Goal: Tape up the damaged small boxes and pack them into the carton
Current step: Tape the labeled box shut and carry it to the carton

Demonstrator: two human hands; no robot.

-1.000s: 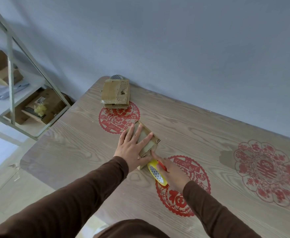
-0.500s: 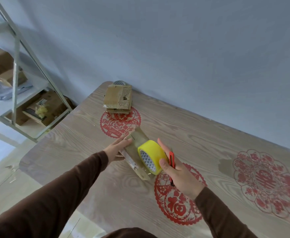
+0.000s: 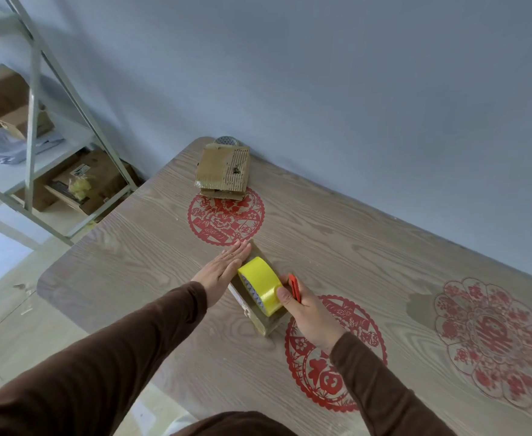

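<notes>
- Fingers of the left hand lie flat, straight and together, gripping nothing, pressed along the small box on the table — a palm-down brace, most likely to keep the cardboard from skating while tape goes on.
- Right hand is closed around the yellow tape roll, thumb on its outer face, with a red cutter tucked against the same palm — two tools in one grip, so the strip can be cut without setting anything down.
- Roll sits right on top of the box, touching it, between the two hands; whether a strip is already stuck down I can't tell, since the roll hides the seam.
- Second small box, torn and ragged on top, waits at the far edge near the wall, well apart from the action and untouched.
- No carton on the table in this view; cardboard cartons sit on the shelf rack to the left, so packing looks some way off.
- My read: taping of the near box is under way.
</notes>
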